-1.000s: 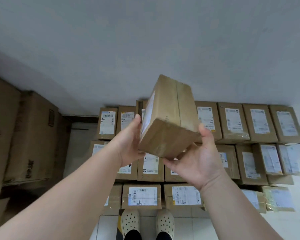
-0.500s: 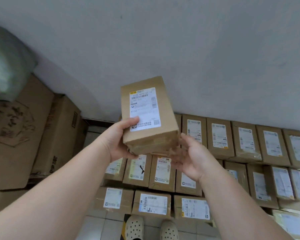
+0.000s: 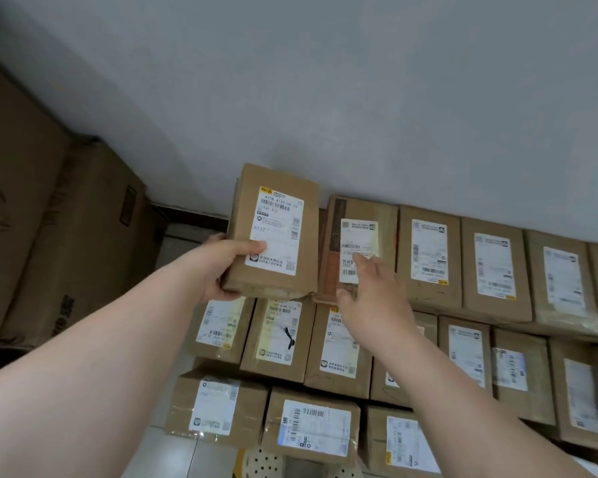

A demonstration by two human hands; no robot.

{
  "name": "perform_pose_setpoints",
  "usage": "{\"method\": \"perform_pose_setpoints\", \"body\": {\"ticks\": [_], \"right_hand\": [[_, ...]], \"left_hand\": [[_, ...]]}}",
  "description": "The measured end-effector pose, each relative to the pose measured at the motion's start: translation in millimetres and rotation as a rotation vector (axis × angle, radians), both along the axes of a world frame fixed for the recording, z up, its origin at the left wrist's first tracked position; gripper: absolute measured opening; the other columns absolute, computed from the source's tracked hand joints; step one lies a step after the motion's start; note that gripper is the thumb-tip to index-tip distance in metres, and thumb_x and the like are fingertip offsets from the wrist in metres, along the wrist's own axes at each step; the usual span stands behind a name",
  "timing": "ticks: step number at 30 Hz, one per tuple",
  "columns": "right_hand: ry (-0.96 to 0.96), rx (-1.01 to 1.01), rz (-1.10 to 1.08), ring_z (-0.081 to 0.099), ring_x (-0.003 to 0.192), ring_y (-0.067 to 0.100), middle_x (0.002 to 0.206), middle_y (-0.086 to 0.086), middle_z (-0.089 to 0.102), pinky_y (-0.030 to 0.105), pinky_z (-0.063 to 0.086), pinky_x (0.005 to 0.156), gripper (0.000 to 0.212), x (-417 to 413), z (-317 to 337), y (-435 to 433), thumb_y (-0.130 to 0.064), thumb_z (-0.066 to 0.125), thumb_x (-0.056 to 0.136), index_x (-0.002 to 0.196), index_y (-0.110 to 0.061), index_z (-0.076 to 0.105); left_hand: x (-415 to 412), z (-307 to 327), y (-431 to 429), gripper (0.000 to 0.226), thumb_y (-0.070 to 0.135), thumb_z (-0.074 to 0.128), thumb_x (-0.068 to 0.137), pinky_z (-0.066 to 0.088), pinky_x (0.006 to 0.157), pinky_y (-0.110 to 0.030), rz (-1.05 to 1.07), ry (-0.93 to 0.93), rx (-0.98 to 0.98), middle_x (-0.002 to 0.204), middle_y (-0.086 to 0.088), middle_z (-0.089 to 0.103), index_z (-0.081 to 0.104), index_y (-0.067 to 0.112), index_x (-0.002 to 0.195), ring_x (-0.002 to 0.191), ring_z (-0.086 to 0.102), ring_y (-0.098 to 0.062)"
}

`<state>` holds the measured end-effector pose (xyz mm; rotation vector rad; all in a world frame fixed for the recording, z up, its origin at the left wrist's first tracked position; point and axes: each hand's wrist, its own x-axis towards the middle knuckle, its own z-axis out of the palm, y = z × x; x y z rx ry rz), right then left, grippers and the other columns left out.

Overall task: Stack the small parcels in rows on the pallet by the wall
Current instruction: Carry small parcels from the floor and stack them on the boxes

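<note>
The parcel (image 3: 273, 232) in my left hand (image 3: 218, 267) is a small oblong box of brown cardboard. Its seams are sealed with glossy clear tape that wrinkles along the near edge. A white printed label (image 3: 277, 229) with a barcode and a yellow strip covers most of its top face. My thumb (image 3: 252, 247) lies curled across the lower part of that label and my other fingers wrap under the near left corner, so the hand grips the box. I hold it label-up at the left end of the back row, close to the pale grey wall (image 3: 359, 98) beyond my fingertips.

My right hand (image 3: 370, 298) is relaxed, its fingers loosely spread and reaching forward over the next box (image 3: 366, 210), just right of the one I hold. I cannot tell whether the fingertips touch its label. Both bare forearms stretch forward.

Below and right of my fingers lie the stacked parcels (image 3: 491, 270), the same taped cardboard, labels up, in stepped rows. Left of my left hand stand big plain cartons (image 3: 66, 236), matte and creased. Far below my fingers a pale perforated shoe (image 3: 263, 464) rests on the tiled floor (image 3: 173, 453).
</note>
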<state>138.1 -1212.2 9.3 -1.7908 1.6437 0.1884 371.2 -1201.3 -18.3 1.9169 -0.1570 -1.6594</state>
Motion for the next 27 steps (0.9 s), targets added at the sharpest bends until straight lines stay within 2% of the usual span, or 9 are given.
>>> {"method": "perform_pose_setpoints", "body": {"ticks": [6,12,15,17,19,21,23,25,27], "right_hand": [[0.081,-0.032,0.100,0.003,0.151,0.028,0.165,0.003,0.004,0.044,0.014,0.123,0.067,7,-56,-19,-0.032,0.045,0.101,0.158,-0.024,0.009],[0.131,0.031,0.174,0.004,0.151,0.027,0.165,0.003,0.004,0.042,0.014,0.123,0.067,3,-88,-26,-0.032,0.042,0.102,0.158,-0.020,0.007],[0.132,0.059,0.193,0.002,0.151,0.027,0.166,0.003,0.002,0.042,0.012,0.123,0.067,0,-89,-25,-0.030,0.043,0.103,0.158,-0.018,0.007],[0.119,0.054,0.189,0.002,0.152,0.027,0.166,0.003,0.003,0.041,0.012,0.123,0.067,0,-82,-24,-0.029,0.042,0.103,0.158,-0.018,0.007],[0.112,0.034,0.190,0.003,0.152,0.028,0.165,0.004,0.004,0.041,0.012,0.123,0.065,1,-69,-21,-0.029,0.041,0.103,0.158,-0.019,0.008],[0.104,0.009,0.205,0.005,0.151,0.028,0.165,0.005,0.007,0.041,0.012,0.123,0.064,3,-51,-17,-0.030,0.040,0.103,0.158,-0.020,0.009],[0.099,-0.023,0.234,0.007,0.151,0.028,0.165,0.006,0.009,0.041,0.013,0.123,0.062,6,-28,-11,-0.029,0.040,0.103,0.158,-0.020,0.012],[0.087,-0.066,0.267,0.009,0.151,0.027,0.165,0.006,0.010,0.041,0.014,0.122,0.061,9,-2,-4,-0.028,0.041,0.102,0.157,-0.020,0.016],[0.068,-0.108,0.298,0.009,0.151,0.026,0.164,0.006,0.012,0.042,0.014,0.123,0.062,13,28,5,-0.029,0.043,0.102,0.157,-0.019,0.016]], "left_hand": [[-1,-60,-25,0.042,0.020,0.076,0.082,0.050,0.091,-0.052,-0.012,0.022,-0.010,0.112,-0.006,0.070,0.056,0.026,0.119,0.103,0.064,-0.028],[-18,-94,-34,0.053,0.000,0.053,0.097,0.053,0.068,-0.036,0.009,-0.124,-0.083,0.123,-0.003,0.061,0.047,0.029,0.141,0.095,0.060,-0.020],[-25,-95,-29,0.059,0.004,0.054,0.098,0.054,0.085,-0.038,-0.092,-0.263,-0.110,0.134,-0.001,0.056,0.037,0.028,0.149,0.108,0.057,-0.022],[-25,-92,-24,0.061,0.009,0.058,0.097,0.046,0.100,-0.034,-0.158,-0.379,-0.146,0.142,0.000,0.052,0.034,0.025,0.151,0.119,0.054,-0.022],[-24,-82,-15,0.054,0.015,0.062,0.094,0.044,0.100,-0.032,-0.238,-0.511,-0.209,0.137,0.004,0.056,0.043,0.028,0.142,0.121,0.055,-0.021],[-23,-63,-1,0.048,0.030,0.065,0.089,0.044,0.102,-0.042,-0.466,-0.744,-0.223,0.130,0.012,0.060,0.047,0.038,0.133,0.120,0.055,-0.019],[-20,-37,16,0.055,0.043,0.062,0.087,0.034,0.110,-0.051,-0.712,-0.991,-0.210,0.136,0.013,0.055,0.041,0.040,0.138,0.129,0.047,-0.019],[-19,-3,34,0.069,0.047,0.058,0.091,0.016,0.118,-0.053,-0.831,-1.084,-0.211,0.151,0.004,0.041,0.026,0.032,0.150,0.143,0.030,-0.022],[-18,36,54,0.077,0.050,0.054,0.093,0.007,0.121,-0.051,-0.892,-1.159,-0.217,0.159,0.000,0.029,0.017,0.024,0.155,0.149,0.017,-0.022]]}}
